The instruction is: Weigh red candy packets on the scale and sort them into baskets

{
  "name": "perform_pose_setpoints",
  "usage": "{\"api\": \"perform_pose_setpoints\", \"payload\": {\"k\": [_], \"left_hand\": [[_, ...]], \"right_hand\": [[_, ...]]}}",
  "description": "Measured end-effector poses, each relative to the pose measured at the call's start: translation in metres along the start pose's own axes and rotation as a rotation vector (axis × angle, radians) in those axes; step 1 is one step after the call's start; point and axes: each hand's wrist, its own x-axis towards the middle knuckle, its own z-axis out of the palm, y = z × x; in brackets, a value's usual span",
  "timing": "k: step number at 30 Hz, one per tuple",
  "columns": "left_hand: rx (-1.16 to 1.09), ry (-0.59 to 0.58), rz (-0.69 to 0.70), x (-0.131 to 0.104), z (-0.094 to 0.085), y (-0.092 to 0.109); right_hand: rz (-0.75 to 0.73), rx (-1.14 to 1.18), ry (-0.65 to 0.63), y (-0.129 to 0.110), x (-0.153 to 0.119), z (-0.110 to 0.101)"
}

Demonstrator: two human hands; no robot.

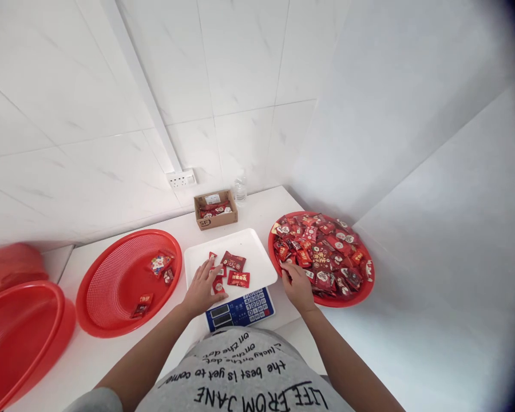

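Note:
A white scale tray (257, 252) carries several red candy packets (238, 279), above a blue keypad panel (240, 309). My left hand (203, 288) rests over the tray's left part, fingers spread on and beside the packets. My right hand (297, 286) is at the left rim of a red basket (347, 301) heaped with red packets (321, 256). Its fingers are bent close together, and whatever may be between the fingertips is too small to make out.
Left of the scale stands a red basket (107, 274) with a few packets. Another red basket (21, 343) is at the far left. Behind the tray are a cardboard box (217, 221) of packets and a clear plastic bottle (240, 189), near the wall.

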Motion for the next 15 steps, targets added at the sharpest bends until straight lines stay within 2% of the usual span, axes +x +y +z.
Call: {"api": "perform_pose_setpoints", "payload": {"k": [2, 6, 11, 15], "left_hand": [[0.015, -0.040, 0.046, -0.002, 0.000, -0.008], [0.015, -0.064, -0.003, 0.006, 0.007, -0.015], [0.005, -0.013, -0.069, 0.023, 0.019, 0.003], [0.020, 0.036, -0.123, 0.030, 0.020, 0.018]], "right_hand": [[0.002, 0.001, -0.002, 0.000, 0.000, 0.000], [0.010, 0.004, -0.009, 0.000, 0.000, 0.001], [0.006, 0.011, -0.006, 0.000, 0.000, 0.001], [0.006, -0.006, 0.003, 0.000, 0.000, 0.001]]}}
